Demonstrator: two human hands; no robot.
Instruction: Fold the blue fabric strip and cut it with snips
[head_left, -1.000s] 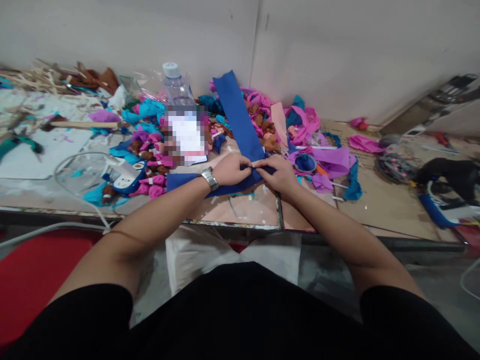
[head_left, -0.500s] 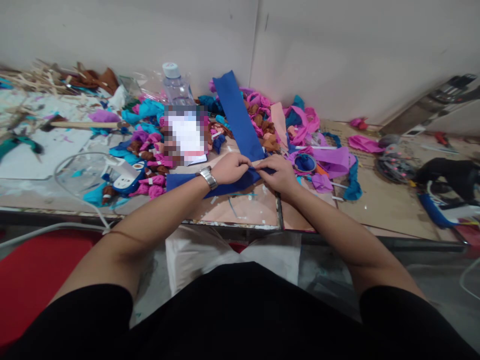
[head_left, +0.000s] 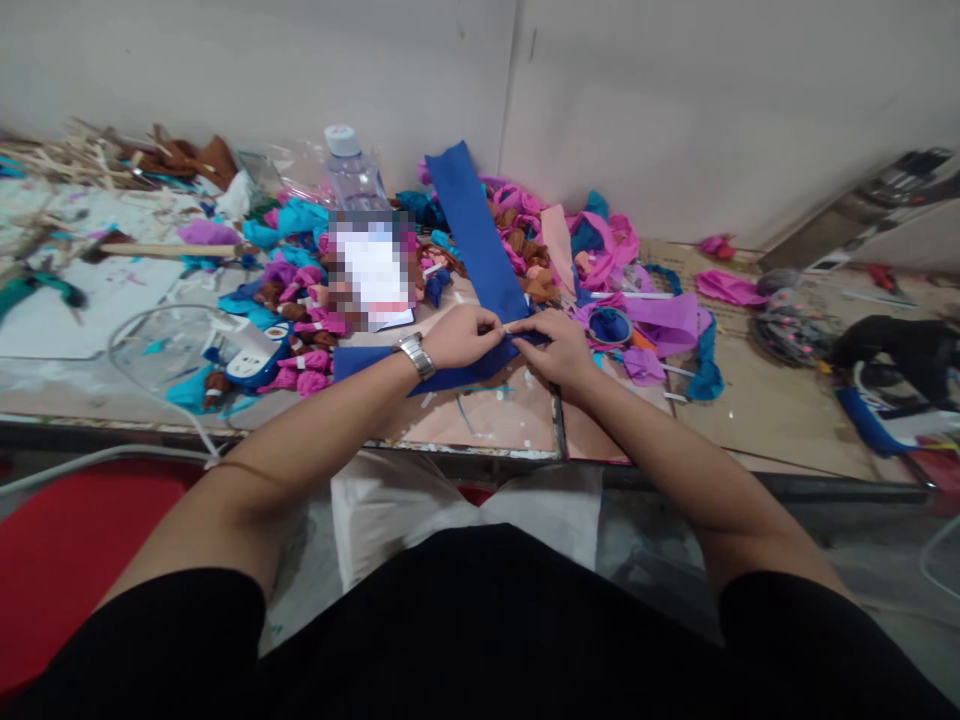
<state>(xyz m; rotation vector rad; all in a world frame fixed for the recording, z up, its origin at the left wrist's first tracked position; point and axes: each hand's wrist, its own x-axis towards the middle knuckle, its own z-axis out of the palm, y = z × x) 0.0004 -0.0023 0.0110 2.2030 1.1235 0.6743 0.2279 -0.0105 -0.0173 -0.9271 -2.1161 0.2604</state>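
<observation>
In the head view, two bare hands meet near the middle of the frame, over a messy table (head_left: 487,430). The left hand (head_left: 465,338) has its thumb and pointing finger pinched together on a dark blue strip (head_left: 480,235). The right hand (head_left: 556,345) pinches the same blue strip, and the fingertips of both hands almost meet. The bit between the fingertips is too small to see well.

The blue strip is in the middle of the frame. One long part goes from the hands up to the top middle, over a bright heap. Another blue part lies flat to the left, under the left wrist. I cannot tell if the two parts are one piece. A silver watch (head_left: 416,357) is on the left wrist.

Just above the left hand lies a phone (head_left: 371,275) with a blurred screen. Behind it stands a clear bottle (head_left: 356,180) with a white cap. To the left are pink, brown and blue bunches (head_left: 300,280), and a blue and white power strip (head_left: 259,355) sits beside them. A hammer (head_left: 169,249) with a wooden handle lies farther left, and a green tool (head_left: 34,290) is at the left edge.

Right of the right hand is a round ring (head_left: 610,326) with blue in it, close to a purple strip (head_left: 671,323). A red seat (head_left: 90,550) fills the lower left corner.
</observation>
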